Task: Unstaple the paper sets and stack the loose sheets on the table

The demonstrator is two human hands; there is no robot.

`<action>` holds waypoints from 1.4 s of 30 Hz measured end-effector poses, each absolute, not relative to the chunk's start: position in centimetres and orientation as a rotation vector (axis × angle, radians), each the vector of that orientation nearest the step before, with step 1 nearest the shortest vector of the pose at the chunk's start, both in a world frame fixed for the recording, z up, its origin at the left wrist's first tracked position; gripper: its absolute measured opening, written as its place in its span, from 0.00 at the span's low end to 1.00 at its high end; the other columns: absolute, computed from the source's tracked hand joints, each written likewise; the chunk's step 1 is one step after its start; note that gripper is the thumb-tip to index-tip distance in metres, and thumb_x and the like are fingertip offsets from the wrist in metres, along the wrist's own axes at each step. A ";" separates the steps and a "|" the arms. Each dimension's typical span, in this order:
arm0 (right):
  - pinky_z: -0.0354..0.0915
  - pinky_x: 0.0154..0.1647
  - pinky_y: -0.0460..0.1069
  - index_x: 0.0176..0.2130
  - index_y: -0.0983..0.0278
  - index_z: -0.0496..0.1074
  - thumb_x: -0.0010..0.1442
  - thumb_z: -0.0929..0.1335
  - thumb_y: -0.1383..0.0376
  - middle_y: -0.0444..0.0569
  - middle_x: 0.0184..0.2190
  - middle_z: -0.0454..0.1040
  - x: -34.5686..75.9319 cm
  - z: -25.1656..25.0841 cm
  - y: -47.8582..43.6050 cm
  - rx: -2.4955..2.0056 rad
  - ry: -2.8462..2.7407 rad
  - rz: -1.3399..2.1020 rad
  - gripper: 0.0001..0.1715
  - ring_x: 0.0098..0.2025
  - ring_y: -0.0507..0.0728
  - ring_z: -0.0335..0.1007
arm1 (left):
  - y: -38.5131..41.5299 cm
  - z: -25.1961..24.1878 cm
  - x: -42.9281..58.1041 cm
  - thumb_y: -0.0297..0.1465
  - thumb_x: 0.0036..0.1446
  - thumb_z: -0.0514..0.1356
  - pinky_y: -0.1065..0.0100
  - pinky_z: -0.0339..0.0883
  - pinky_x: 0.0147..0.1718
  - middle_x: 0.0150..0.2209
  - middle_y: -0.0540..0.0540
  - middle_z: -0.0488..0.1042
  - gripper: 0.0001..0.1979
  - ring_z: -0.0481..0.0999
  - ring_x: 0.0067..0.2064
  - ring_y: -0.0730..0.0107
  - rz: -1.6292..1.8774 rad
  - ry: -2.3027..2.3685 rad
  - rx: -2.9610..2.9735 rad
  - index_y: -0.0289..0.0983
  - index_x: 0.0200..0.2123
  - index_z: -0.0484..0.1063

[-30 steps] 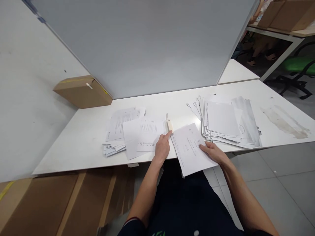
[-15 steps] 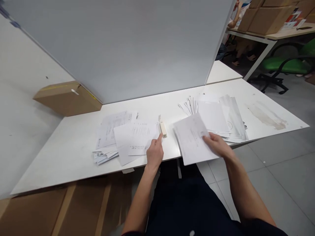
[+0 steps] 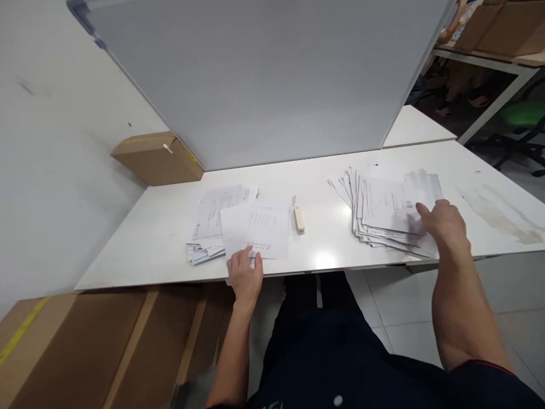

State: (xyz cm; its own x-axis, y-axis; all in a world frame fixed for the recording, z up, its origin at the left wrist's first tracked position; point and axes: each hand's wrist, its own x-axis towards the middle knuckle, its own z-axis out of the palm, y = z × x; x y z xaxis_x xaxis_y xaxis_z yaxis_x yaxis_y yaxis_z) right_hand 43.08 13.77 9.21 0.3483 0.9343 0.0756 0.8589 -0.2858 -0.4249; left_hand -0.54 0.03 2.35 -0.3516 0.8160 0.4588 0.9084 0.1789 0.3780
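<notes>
My left hand [image 3: 246, 272] lies with fingers spread on the near edge of a loose printed sheet [image 3: 255, 230] topping the left pile of papers [image 3: 208, 224]. My right hand [image 3: 443, 222] rests with fingers extended on the fanned right stack of papers [image 3: 385, 213], touching its top printed sheet. A small cream-coloured tool [image 3: 299, 218] lies on the white table [image 3: 162, 244] between the two piles, apart from both hands.
A grey divider panel [image 3: 264, 74] stands along the table's far side. A brown cardboard box [image 3: 155, 158] sits at the far left by the wall. Flattened cardboard [image 3: 97, 346] lies below the table's front edge. Another table with boxes and a green chair [image 3: 522, 116] are far right.
My right hand carried its printed sheet from the table's front edge onto the right stack. My left hand moved off the cream tool down to the near edge of the left pile.
</notes>
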 end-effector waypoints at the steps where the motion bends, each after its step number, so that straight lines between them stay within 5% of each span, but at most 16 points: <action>1: 0.60 0.38 0.62 0.50 0.84 0.62 0.59 0.60 0.55 0.82 0.44 0.64 42.1 9.3 13.4 -2.264 -1.540 0.235 0.34 0.44 0.71 0.66 | 0.4 2.7 -0.8 0.38 0.54 0.54 0.55 0.58 0.49 0.41 0.37 0.68 0.19 0.65 0.48 0.54 -0.862 -2.354 -1.624 0.33 0.47 0.67; 4: 0.63 0.41 0.58 0.52 0.69 0.64 0.60 0.60 0.54 0.63 0.44 0.70 36.9 8.8 11.0 -2.133 -1.646 0.449 0.28 0.43 0.64 0.68 | 1.5 3.6 -1.0 0.43 0.50 0.57 0.51 0.57 0.49 0.46 0.34 0.63 0.28 0.61 0.52 0.48 -0.720 -2.556 -1.497 0.31 0.50 0.62; 7: 0.66 0.39 0.54 0.48 0.63 0.67 0.61 0.60 0.56 0.57 0.42 0.71 29.7 7.1 8.0 -1.650 -1.933 0.890 0.20 0.39 0.59 0.69 | 2.5 3.8 -1.0 0.43 0.49 0.59 0.51 0.60 0.46 0.48 0.34 0.59 0.31 0.62 0.51 0.49 -0.694 -2.716 -1.477 0.34 0.52 0.58; 13: 0.63 0.43 0.56 0.46 0.65 0.67 0.60 0.61 0.68 0.56 0.43 0.69 19.3 3.9 5.2 -1.091 -2.447 0.680 0.14 0.46 0.62 0.62 | 3.2 3.7 -1.3 0.36 0.48 0.60 0.58 0.65 0.40 0.41 0.41 0.65 0.28 0.70 0.42 0.60 -0.994 -2.893 -1.476 0.36 0.52 0.57; 18: 0.63 0.43 0.56 0.46 0.65 0.65 0.62 0.59 0.64 0.57 0.43 0.68 18.3 3.1 5.3 -1.199 -2.282 0.701 0.14 0.46 0.62 0.61 | 1.4 4.1 -1.0 0.34 0.53 0.54 0.67 0.65 0.37 0.34 0.47 0.69 0.16 0.71 0.37 0.68 -1.391 -2.636 -1.671 0.40 0.46 0.65; 28: 0.63 0.43 0.56 0.44 0.64 0.66 0.62 0.59 0.63 0.56 0.41 0.68 18.8 2.5 5.4 -1.218 -2.249 0.716 0.13 0.46 0.62 0.61 | -0.7 3.3 -3.2 0.34 0.49 0.55 0.62 0.63 0.37 0.29 0.46 0.68 0.12 0.68 0.34 0.64 -1.080 -2.797 -1.278 0.39 0.38 0.72; 35: 0.62 0.46 0.57 0.45 0.65 0.67 0.61 0.60 0.60 0.56 0.42 0.69 18.8 2.7 5.4 -1.248 -2.115 0.872 0.16 0.45 0.61 0.63 | -0.1 3.0 -3.1 0.36 0.45 0.60 0.68 0.64 0.36 0.29 0.48 0.72 0.12 0.70 0.32 0.71 -1.858 -2.777 -1.238 0.36 0.33 0.73; 42: 0.68 0.43 0.52 0.50 0.64 0.66 0.57 0.62 0.50 0.52 0.44 0.72 18.2 3.7 5.7 -1.067 -1.297 2.025 0.27 0.40 0.56 0.71 | -3.2 4.3 -1.8 0.34 0.39 0.66 0.67 0.67 0.38 0.36 0.46 0.73 0.18 0.73 0.37 0.70 -2.847 -2.693 -0.878 0.35 0.36 0.70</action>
State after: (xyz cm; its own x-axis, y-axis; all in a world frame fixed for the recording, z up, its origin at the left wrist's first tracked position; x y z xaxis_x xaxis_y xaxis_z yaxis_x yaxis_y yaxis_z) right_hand 18.19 5.74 3.68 -0.5644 0.7507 -0.3432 -0.0021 -0.4171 -0.9089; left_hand -1.80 -3.20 4.28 -0.5627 0.7847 -0.2599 -0.3033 0.0965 0.9480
